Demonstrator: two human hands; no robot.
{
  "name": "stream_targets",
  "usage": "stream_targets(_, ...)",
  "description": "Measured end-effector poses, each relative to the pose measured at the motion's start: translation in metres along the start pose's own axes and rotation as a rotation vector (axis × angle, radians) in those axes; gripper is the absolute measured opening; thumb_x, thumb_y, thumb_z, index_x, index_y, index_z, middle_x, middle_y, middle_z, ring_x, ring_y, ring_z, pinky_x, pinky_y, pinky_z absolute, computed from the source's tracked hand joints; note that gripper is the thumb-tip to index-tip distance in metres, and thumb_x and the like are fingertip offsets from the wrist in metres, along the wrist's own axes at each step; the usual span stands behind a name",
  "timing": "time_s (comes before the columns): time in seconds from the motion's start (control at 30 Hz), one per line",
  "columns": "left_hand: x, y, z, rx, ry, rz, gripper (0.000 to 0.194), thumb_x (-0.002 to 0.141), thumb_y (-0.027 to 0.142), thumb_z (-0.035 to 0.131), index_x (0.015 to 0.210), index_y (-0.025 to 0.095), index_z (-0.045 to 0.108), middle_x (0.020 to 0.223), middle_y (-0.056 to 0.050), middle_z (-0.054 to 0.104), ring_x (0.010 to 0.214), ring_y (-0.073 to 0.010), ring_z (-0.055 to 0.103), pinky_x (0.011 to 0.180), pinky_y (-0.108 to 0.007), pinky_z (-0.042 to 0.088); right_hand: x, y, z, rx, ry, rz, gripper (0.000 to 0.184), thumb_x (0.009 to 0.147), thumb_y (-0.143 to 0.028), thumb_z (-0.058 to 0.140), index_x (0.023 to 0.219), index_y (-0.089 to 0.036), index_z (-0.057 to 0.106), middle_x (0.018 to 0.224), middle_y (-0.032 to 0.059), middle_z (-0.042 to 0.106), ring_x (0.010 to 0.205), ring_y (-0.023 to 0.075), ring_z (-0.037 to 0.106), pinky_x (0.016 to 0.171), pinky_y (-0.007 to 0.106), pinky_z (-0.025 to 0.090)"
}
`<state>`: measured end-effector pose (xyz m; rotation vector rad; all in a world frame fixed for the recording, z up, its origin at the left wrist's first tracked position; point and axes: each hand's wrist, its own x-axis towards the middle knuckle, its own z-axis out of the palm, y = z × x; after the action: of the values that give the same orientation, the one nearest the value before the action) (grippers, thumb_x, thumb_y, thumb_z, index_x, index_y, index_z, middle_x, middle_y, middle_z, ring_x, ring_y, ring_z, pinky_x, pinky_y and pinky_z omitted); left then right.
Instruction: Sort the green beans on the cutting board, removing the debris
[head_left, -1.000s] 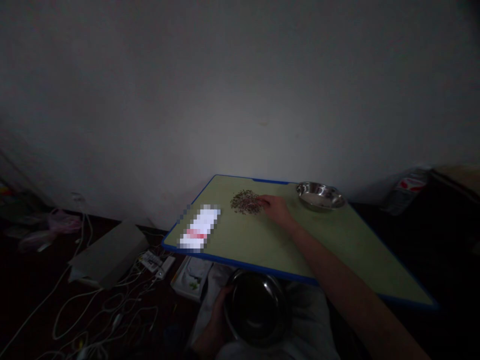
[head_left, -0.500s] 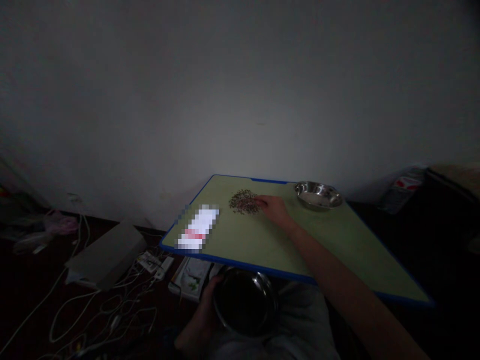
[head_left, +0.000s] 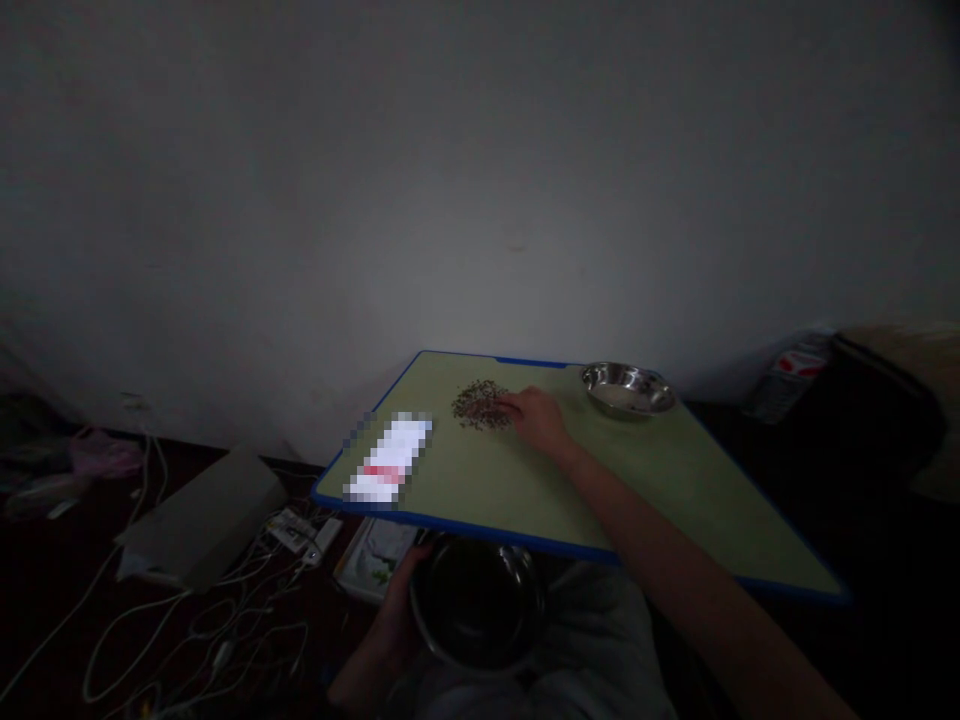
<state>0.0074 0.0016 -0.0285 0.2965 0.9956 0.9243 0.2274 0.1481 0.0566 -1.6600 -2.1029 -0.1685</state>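
Head view: right hand (head_left: 536, 415) at the right-hand side of the grain pile (head_left: 476, 408), wrist low over the worktop (head_left: 637, 490). Thumb and fingers drawn together, tips at the grains; can't tell whether anything is pinched, too small and dark. Left hand (head_left: 397, 605) curled around the left side of a dark-looking metal bowl (head_left: 480, 610), thumb up by the rim. Bowl sits below the worktop's near edge, over the lap in grey trousers (head_left: 611, 625); its inside is too dark to read.

Pile: loose, mixed dark and pale bits, spread thin at its margins. Lies left of centre, closer to the far edge than the near one. Worktop is pale green with blue edging, far edge along the wall (head_left: 480, 200).

Shiny steel bowl (head_left: 630, 392) stands upright at the far right corner, pale stuff in the bottom. Bright pixelated slab (head_left: 390, 458) lies along the left edge, by the near left corner.

Off the worktop: white tray (head_left: 373, 565) below the near edge, toward the near left corner. Further left, power strip (head_left: 324, 540), tangled cables (head_left: 217, 625), grey box (head_left: 202, 515), pink bag (head_left: 105, 455). Beyond the right edge, clear package with red marking (head_left: 791, 378).
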Motion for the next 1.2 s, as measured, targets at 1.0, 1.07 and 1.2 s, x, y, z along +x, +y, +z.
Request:
stream_targets(1.0, -0.01, 0.009, 0.006, -0.013, 0.019, -0.001, 0.024, 0.074, 0.023, 0.054, 0.057, 0.014, 0.067, 0.05, -0.004, 0.07, 0.055, -0.0204, 0.067, 0.061, -0.029, 0.048, 0.001, -0.001, 0.0, 0.047, -0.037, -0.037, 0.028, 0.085, -0.028, 0.045, 0.103, -0.026, 0.067, 0.1, 0.0047, 0.068, 0.091, 0.0215, 0.063, 0.081, 0.028, 0.044)
stream_targets(1.07, -0.01, 0.009, 0.005, -0.016, 0.018, -0.011, 0.025, 0.075, 0.024, 0.052, 0.057, 0.014, 0.067, 0.051, -0.004, 0.071, 0.054, -0.0199, 0.066, 0.058, -0.029, 0.048, 0.002, -0.002, 0.002, 0.062, -0.027, -0.044, 0.029, 0.085, -0.027, 0.045, 0.105, -0.026, 0.066, 0.102, 0.004, 0.068, 0.093, 0.0212, 0.062, 0.083, 0.029, 0.044)
stream_targets(1.2, -0.011, 0.01, 0.006, -0.008, 0.018, -0.045, 0.028, 0.076, 0.026, 0.051, 0.057, 0.014, 0.067, 0.052, -0.005, 0.071, 0.049, -0.0185, 0.065, 0.055, -0.028, 0.048, 0.003, -0.006, 0.005, 0.078, -0.027, -0.087, 0.032, 0.086, -0.024, 0.043, 0.111, -0.027, 0.063, 0.107, 0.002, 0.066, 0.095, 0.0189, 0.061, 0.084, 0.028, 0.044)
